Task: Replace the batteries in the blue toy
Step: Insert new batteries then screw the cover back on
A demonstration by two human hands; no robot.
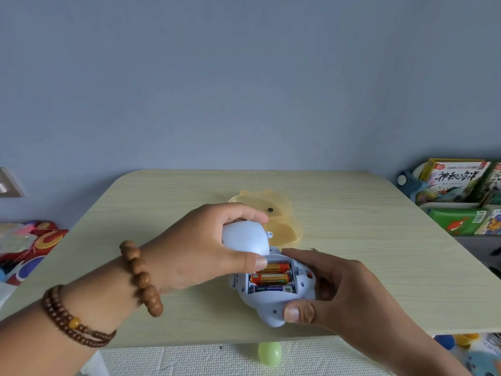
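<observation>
The pale blue toy (267, 308) lies belly-up on the light wooden table (379, 253), near its front edge. Its battery bay is uncovered, showing two orange batteries (271, 274) and a dark blue battery (272, 289) side by side. My left hand (206, 256) grips the rounded pale blue cover (244, 237) and holds it tilted just above the far end of the bay. My right hand (330, 291) clasps the toy's body, thumb on its near end and fingers along its right side.
A translucent yellow toy shell (282, 221) lies just behind the blue toy. Boxes and books (458, 196) stand on a shelf at the right. Colourful toys (29, 245) lie at the left. A green egg-shaped ball (269, 352) sits on the floor mat below the table edge.
</observation>
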